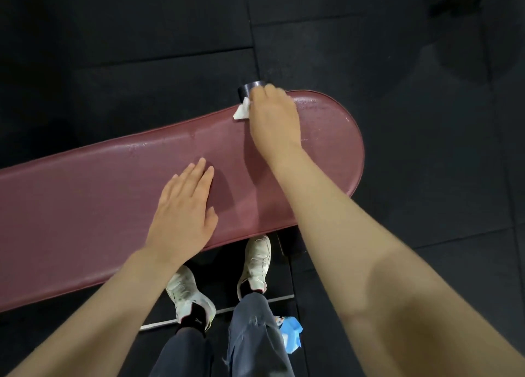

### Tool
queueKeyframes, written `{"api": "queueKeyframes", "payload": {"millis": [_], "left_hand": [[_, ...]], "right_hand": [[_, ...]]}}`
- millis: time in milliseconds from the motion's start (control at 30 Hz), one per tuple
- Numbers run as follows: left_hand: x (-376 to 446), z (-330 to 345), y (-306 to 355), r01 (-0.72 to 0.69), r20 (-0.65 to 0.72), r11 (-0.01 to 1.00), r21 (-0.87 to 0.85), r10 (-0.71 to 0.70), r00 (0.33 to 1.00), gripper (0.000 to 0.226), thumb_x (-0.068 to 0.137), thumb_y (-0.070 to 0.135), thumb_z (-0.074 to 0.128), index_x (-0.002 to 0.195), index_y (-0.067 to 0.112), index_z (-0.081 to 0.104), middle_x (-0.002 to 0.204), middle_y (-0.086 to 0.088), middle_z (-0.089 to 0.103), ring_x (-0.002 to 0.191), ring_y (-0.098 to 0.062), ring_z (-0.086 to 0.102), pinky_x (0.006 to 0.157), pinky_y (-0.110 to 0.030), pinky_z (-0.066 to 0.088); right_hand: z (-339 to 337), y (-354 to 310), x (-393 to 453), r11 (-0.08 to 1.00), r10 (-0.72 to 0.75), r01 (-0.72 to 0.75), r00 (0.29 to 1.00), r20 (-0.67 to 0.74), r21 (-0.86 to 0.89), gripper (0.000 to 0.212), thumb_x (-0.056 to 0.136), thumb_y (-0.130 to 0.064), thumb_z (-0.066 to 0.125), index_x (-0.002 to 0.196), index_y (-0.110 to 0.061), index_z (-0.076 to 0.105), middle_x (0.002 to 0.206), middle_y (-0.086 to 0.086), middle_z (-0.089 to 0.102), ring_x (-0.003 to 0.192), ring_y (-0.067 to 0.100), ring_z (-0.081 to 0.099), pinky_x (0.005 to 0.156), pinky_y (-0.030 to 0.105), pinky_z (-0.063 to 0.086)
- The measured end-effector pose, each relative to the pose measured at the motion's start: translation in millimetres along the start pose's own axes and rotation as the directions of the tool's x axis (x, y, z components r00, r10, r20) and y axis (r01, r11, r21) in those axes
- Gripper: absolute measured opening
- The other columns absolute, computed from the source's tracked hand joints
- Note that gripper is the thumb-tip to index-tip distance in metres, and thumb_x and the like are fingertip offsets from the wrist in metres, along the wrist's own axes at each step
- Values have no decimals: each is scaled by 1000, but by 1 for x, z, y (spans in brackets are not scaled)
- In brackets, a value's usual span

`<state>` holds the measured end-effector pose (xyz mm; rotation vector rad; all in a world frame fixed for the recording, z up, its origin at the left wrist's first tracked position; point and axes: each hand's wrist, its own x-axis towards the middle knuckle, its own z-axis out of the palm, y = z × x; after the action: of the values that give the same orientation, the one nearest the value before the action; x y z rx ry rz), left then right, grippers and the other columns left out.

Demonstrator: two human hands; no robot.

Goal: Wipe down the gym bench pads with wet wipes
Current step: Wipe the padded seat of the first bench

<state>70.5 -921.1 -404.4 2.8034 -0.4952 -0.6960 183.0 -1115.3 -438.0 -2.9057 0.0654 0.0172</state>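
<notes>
A long maroon bench pad (113, 200) runs from the left edge to a rounded end at the right. My right hand (274, 118) reaches across to the pad's far edge and grips a white wet wipe (242, 110), which sticks out to the left of my fingers. Wet streaks shine on the pad near the rounded end. My left hand (184, 206) lies flat on the pad's near half, fingers straight and together, holding nothing.
A black round frame end (250, 89) pokes out behind the pad's far edge. My two white shoes (257, 263) stand on black rubber floor tiles under the near edge. A blue wipes pack (289, 329) shows by my right leg.
</notes>
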Motion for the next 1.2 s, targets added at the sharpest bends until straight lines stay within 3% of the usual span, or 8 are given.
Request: {"api": "queueKeyframes", "payload": {"millis": [233, 400, 500, 667, 800, 900, 1067, 1200], "left_hand": [[10, -2, 11, -27, 0, 999, -43, 27, 1000, 72, 88, 15, 57, 153, 8, 27, 162, -10, 19, 150, -25, 17, 122, -43, 12], [14, 0, 14, -31, -4, 998, -60, 31, 1000, 72, 88, 15, 57, 153, 9, 27, 162, -9, 20, 149, -26, 19, 122, -43, 13], [15, 3, 12, -31, 12, 999, -43, 31, 999, 71, 89, 16, 57, 153, 9, 27, 161, -9, 23, 147, -27, 23, 121, -44, 14], [12, -1, 10, -42, 37, 998, -40, 44, 998, 72, 87, 15, 59, 152, 9, 30, 160, -10, 26, 147, -29, 24, 121, -46, 18], [15, -1, 11, -57, 44, 997, -55, 60, 997, 70, 86, 16, 56, 151, 9, 32, 159, -10, 27, 145, -30, 26, 120, -46, 17], [17, -1, 12, -64, 39, 997, -47, 66, 997, 71, 86, 15, 58, 151, 9, 32, 160, -10, 26, 146, -29, 24, 120, -44, 15], [22, -6, 12, -68, 18, 998, -13, 68, 997, 71, 87, 16, 57, 152, 10, 30, 161, -9, 23, 148, -27, 21, 121, -43, 15], [23, -12, 14, -81, 27, 997, -18, 81, 996, 71, 87, 16, 59, 152, 9, 31, 160, -11, 25, 147, -29, 23, 121, -46, 18]], "right_hand": [[-20, 28, -200, 968, 135, -149, 988, 80, 203, 20, 88, -15, 43, 89, -10, 62, 78, 4, 59, 67, 26, 52, 64, 37, 44], [-3, 21, -79, 991, 123, -120, 991, -57, 54, 8, 82, -10, 58, 89, -11, 64, 81, 6, 64, 71, 29, 58, 62, 34, 37], [-9, 24, 10, 987, 149, -148, 989, 7, -59, 15, 89, -12, 54, 102, -17, 60, 99, 2, 64, 92, 24, 58, 74, 32, 33], [-17, 42, -92, 958, 288, -288, 958, -9, 16, 11, 87, -17, 57, 96, -13, 62, 89, 5, 63, 82, 29, 58, 70, 38, 38], [-31, 47, -191, 830, 552, -553, 833, 44, 74, 10, 85, -9, 58, 93, -11, 64, 79, 4, 63, 72, 29, 56, 66, 34, 33], [-23, 40, -124, 842, 538, -537, 843, -14, 48, 14, 88, -13, 55, 98, -15, 65, 84, 4, 66, 77, 29, 58, 67, 36, 35], [-12, 30, 15, 968, 249, -247, 966, 64, -47, 21, 91, -11, 52, 109, -18, 61, 101, 1, 65, 93, 23, 57, 75, 32, 32], [-28, 68, -73, 897, 438, -441, 896, -67, -24, 22, 85, -6, 57, 102, -16, 67, 80, 6, 66, 72, 29, 60, 60, 36, 40]]}}
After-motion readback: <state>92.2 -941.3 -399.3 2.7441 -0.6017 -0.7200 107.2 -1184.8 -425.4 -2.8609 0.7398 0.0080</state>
